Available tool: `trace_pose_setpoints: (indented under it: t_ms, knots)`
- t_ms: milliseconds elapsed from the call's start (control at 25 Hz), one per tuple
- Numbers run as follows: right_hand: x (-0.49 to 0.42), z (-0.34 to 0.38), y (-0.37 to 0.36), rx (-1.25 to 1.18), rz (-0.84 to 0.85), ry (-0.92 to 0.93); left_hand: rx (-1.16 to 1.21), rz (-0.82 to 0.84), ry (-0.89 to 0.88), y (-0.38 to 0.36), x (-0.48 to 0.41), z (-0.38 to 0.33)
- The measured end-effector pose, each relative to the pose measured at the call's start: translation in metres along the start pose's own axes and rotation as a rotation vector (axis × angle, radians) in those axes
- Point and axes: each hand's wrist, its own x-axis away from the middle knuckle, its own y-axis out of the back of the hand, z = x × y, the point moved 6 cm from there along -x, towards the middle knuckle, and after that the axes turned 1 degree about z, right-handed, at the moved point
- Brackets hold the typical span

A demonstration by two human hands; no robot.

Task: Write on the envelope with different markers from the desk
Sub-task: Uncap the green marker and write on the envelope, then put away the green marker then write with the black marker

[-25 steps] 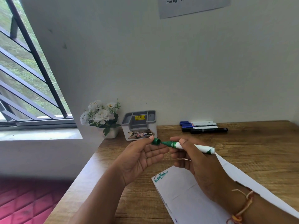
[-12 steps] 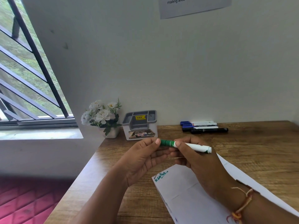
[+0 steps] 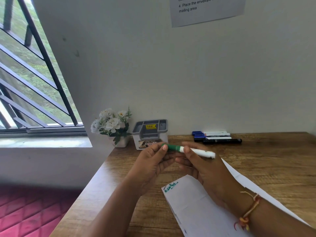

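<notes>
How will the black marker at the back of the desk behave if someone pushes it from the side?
The black marker has a round, smooth barrel and lies flat on the desk, so a sideways push would probably make it roll. If pushed toward the wall, it would likely stop against the other markers lying close beside it. It looks slim and plastic, so it is probably light and stiff to lift.

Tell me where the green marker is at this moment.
In the head view the green marker is at the centre, held between the left hand and the right hand above the desk, in front of the grey organiser box.
</notes>
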Motion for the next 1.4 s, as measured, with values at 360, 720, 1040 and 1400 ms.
trace_pose_setpoints:
  t_ms: [360,720,1040,1400]
  knots:
    - [0.018,0.011,-0.010,1.152,0.011,0.258,-0.704,-0.766,-0.502,0.072,-0.004,-0.076]
    - [0.019,0.011,-0.010,1.297,0.018,0.253,-1.142,-0.745,-0.376,0.074,-0.045,-0.063]
    - [0.010,0.004,0.000,1.235,-0.114,0.217,-1.439,-0.640,-0.747,-0.005,-0.021,-0.047]
    - [0.005,0.004,0.028,0.861,-0.422,0.105,-1.640,0.214,-0.285,-0.090,-0.097,0.055]
